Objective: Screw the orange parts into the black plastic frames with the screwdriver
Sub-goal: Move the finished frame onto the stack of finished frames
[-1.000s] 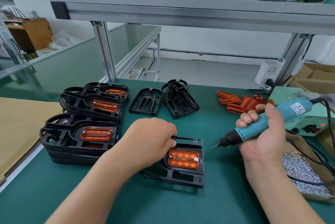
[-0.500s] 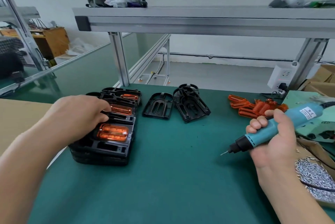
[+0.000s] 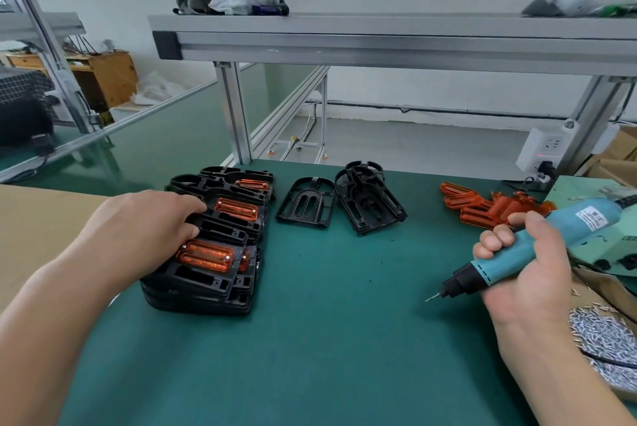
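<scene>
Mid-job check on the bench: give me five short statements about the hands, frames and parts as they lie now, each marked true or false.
1. The right hand grips the teal screwdriver. True.
2. The screwdriver's bit is seated in a screw on a frame. False: the tip hangs over bare green mat, clear of every frame.
3. The left hand rests on the stacked frames with orange parts fitted. True.
4. The loose orange parts lie at the left edge of the mat. False: they lie far right, behind the right hand.
5. The two empty black frames at the back each hold an orange part. False: neither holds one.
</scene>
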`<state>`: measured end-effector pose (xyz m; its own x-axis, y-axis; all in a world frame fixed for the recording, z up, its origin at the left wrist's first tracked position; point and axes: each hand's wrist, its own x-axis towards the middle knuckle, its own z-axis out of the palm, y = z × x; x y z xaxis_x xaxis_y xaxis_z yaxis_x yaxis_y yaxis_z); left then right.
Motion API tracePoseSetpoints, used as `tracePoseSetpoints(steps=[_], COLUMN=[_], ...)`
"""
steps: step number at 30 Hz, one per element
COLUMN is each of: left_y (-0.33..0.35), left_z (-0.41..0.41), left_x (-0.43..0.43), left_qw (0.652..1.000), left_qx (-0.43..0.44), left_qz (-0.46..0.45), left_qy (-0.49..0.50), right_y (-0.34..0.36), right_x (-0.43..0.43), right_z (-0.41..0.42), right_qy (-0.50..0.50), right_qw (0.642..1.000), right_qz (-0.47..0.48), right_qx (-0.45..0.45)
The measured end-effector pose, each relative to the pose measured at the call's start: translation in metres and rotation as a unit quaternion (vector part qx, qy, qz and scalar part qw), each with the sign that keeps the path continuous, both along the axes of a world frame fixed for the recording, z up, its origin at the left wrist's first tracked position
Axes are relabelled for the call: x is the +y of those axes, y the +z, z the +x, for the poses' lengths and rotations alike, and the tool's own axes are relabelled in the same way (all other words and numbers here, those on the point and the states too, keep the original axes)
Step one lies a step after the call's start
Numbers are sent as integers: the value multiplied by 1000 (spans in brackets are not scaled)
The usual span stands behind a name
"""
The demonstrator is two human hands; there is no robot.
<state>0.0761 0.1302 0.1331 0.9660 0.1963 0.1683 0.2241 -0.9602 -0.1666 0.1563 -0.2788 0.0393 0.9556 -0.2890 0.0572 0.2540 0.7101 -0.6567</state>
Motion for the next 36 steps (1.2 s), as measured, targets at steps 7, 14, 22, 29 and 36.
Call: tracePoseSetpoints(steps=[7, 14, 22, 29, 36], left_y=[-1, -4, -4, -16, -22], left_z=[-4, -2, -3, 6, 12], left_x=[-4, -7, -24, -38, -44], left_qw=[1000, 1000, 997, 997, 996], left_qx=[-15, -17, -51, -20, -21], left_qz=[12, 11, 6, 18, 8], left_qy=[-18, -22, -49, -71, -86], right_y=[0, 0, 2, 2, 2], right_x=[0, -1, 0, -1, -2], right_z=[-1, -1, -1, -2, -2], right_qy=[-1, -3, -4, -1, 3], right_qw=[1000, 1000, 1000, 1000, 1000], right_qz=[0, -2, 1, 3, 2], right_qx=[3, -1, 8, 5, 6])
